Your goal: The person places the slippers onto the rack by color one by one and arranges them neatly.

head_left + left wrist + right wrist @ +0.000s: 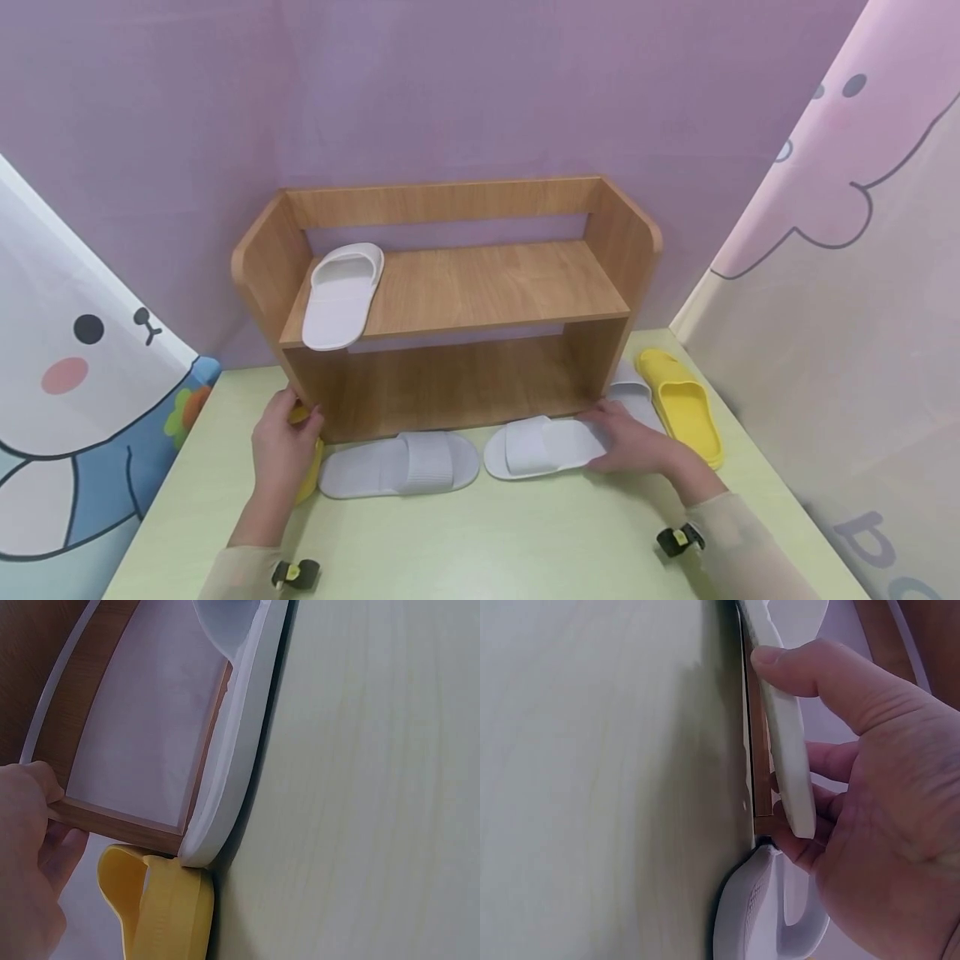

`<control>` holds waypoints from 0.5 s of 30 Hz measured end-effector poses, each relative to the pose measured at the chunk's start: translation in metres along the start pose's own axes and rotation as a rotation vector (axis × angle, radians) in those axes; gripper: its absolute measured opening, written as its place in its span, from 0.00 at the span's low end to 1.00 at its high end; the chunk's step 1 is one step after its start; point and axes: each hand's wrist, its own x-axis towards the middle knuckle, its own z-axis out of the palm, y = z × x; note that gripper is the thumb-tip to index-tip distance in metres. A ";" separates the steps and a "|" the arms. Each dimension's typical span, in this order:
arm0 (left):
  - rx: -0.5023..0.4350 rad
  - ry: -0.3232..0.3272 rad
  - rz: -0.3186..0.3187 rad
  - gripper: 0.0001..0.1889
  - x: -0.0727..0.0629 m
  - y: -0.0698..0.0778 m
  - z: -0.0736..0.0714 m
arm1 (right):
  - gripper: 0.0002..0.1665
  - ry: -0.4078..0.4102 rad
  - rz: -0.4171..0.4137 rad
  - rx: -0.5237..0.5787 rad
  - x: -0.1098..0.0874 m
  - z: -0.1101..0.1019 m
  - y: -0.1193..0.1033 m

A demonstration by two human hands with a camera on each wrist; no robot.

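Lower left: left hand (285, 442) pinches the rack (480, 287), partly hiding a yellow slipper (310, 479). Lower right: right hand (630, 439) grips a white slipper (528, 447).

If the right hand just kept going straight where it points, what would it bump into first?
Beyond the white slipper it pinches, the right hand would probably meet the wooden rack first, around its lower front edge; any gap is hard to judge.
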 end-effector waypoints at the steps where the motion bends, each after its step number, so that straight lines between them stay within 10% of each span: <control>1: -0.001 0.001 0.001 0.23 0.000 0.000 0.000 | 0.46 0.003 -0.007 0.003 0.000 0.000 0.000; 15: 0.003 0.022 0.027 0.22 0.000 -0.003 0.001 | 0.44 0.014 -0.030 0.062 -0.008 -0.012 -0.001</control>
